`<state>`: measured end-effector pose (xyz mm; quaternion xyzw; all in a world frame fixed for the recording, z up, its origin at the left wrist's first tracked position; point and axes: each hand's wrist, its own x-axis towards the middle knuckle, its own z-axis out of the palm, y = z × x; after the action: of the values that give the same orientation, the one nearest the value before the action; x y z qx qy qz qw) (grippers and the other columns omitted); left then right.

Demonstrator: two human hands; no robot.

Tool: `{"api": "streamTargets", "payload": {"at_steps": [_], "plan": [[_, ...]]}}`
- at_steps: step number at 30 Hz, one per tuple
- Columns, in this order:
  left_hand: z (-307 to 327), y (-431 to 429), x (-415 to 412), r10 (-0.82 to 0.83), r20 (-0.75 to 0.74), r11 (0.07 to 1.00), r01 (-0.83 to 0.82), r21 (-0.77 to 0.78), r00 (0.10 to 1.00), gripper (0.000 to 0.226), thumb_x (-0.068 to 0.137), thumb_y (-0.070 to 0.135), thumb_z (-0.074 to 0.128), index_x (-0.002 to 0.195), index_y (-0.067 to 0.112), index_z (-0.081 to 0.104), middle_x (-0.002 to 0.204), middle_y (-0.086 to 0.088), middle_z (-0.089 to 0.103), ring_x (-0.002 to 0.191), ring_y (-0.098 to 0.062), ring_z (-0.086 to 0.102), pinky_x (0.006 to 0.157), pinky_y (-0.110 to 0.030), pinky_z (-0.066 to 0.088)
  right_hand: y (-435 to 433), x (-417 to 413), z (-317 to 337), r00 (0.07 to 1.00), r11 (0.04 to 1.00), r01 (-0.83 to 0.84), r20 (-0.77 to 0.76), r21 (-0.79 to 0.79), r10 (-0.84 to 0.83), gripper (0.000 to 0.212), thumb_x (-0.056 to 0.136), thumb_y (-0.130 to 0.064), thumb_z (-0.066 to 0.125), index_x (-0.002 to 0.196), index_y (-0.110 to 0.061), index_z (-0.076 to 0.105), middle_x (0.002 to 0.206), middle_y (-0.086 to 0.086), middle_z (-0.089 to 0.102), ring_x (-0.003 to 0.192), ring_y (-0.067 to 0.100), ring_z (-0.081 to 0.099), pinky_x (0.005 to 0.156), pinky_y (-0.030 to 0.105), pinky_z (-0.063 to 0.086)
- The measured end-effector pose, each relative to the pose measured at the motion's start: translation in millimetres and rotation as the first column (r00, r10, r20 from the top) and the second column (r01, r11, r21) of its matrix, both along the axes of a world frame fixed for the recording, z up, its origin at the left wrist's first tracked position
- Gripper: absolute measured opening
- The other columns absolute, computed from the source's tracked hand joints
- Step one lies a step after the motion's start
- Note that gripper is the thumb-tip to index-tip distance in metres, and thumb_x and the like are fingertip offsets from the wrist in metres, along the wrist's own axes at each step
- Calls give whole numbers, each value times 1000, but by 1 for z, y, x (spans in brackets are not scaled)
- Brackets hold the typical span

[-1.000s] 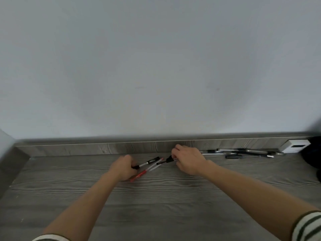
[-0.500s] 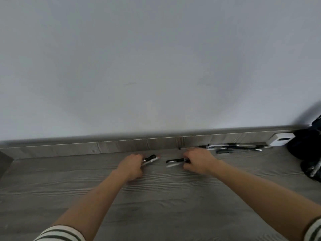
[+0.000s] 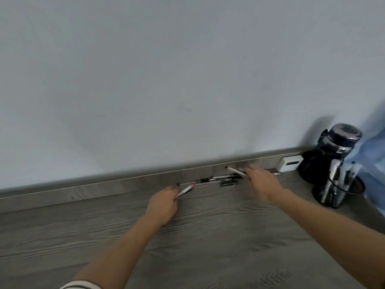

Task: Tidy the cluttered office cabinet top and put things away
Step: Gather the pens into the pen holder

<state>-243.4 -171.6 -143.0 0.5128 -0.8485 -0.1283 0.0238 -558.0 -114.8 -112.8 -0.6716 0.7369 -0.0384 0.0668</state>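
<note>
**Both hands hold pens at the back of a grey cabinet top**

A person reaches with two bare arms across a grey wood-grain cabinet top (image 3: 208, 236) toward the low upstand (image 3: 104, 187) that runs along the foot of a pale wall (image 3: 166, 80). The left hand (image 3: 163, 202) is curled round a white pen with a red tip (image 3: 185, 190), which sticks out up and to the right; whether the fist holds more than one pen cannot be told. The right hand (image 3: 260, 180), further back and to the right, grips a pale pen (image 3: 236, 171) that juts leftward from its fingers, just in front of the upstand. Between the two hands a row of loose pens (image 3: 225, 181), black and silver, lies on the surface against the upstand. To the right of the right hand a small white box (image 3: 290, 163) stands against the upstand, and beside it a dark flask (image 3: 341, 140) with a shiny lid. In front of the flask is a black wire cup (image 3: 333, 192) with several items standing in it, too blurred to name. Blue cloth (image 3: 373, 163) fills the right edge, and a striped sleeve (image 3: 81, 285) shows at the bottom
</note>
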Motion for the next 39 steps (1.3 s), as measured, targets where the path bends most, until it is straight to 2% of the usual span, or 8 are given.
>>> {"api": "streamTargets", "payload": {"at_steps": [6, 13, 21, 29, 30, 32, 35, 39], "plan": [[10, 1, -63, -88, 71, 994, 92, -55, 994, 26, 91, 16, 46, 111, 16, 63, 114, -3, 51, 93, -34, 62, 71, -40, 45, -1, -32, -8, 1000, 997, 5, 6, 80, -6, 36, 95, -29, 52, 131, -23, 55, 121, 4, 56, 106, 30, 60, 85, 38, 48], [4, -3, -105, -70, 143, 997, 74, -22, 987, 24, 94, 22, 48, 113, 15, 62, 116, -6, 54, 102, -33, 61, 79, -42, 46, 15, -57, -26, 997, 989, 2, 71, 150, -12, 51, 92, -32, 61, 141, -28, 46, 127, 7, 55, 115, 31, 55, 92, 35, 44], [-3, 0, -115, -43, 185, 992, 19, 127, 982, 33, 81, 25, 58, 111, 12, 57, 113, -13, 63, 105, -32, 60, 80, -36, 47, 18, -71, -26, 995, 975, -24, 101, 221, 2, 29, 85, -30, 62, 111, -17, 61, 112, 9, 65, 104, 29, 61, 83, 36, 50], [33, -2, -138, 86, -136, 991, -70, 117, 987, 18, 83, 34, 60, 89, 21, 49, 94, -8, 67, 92, -32, 62, 64, -32, 38, 44, -92, 3, 978, 995, 97, 183, 30, -100, 14, 89, -31, 55, 99, -22, 56, 98, 3, 62, 91, 27, 60, 73, 35, 46], [41, -2, -148, 94, -184, 990, -73, 117, 979, 18, 85, 38, 60, 87, 22, 53, 91, -6, 67, 89, -30, 63, 64, -33, 42, 50, -95, 13, 960, 989, 147, 243, -26, -137, 8, 90, -30, 55, 86, -23, 53, 86, 0, 59, 82, 26, 58, 67, 35, 43], [55, -1, -166, 130, -314, 981, -75, 180, 941, 29, 90, 44, 57, 76, 19, 56, 75, -5, 66, 74, -28, 64, 66, -39, 50, 61, -102, 35, 877, 947, 291, 432, -132, -209, 27, 90, -25, 58, 67, -22, 43, 64, -3, 49, 63, 23, 50, 57, 34, 36], [72, 9, -200, 196, -517, 948, -27, 316, 833, 49, 97, 43, 49, 59, 14, 56, 51, -3, 57, 53, -24, 58, 68, -43, 54, 80, -125, 67, 630, 760, 606, 726, -236, -277, 37, 93, -20, 57, 58, -13, 48, 49, -2, 45, 48, 16, 42, 48, 29, 32], [93, 30, -243, 158, -609, 936, 78, 343, 777, 51, 99, 47, 43, 67, 12, 63, 52, -2, 56, 54, -24, 59, 67, -40, 53, 100, -165, 96, 506, 562, 782, 801, -270, -319, 39, 94, -23, 49, 60, -5, 59, 43, 2, 47, 41, 13, 43, 49, 31, 36]]}}
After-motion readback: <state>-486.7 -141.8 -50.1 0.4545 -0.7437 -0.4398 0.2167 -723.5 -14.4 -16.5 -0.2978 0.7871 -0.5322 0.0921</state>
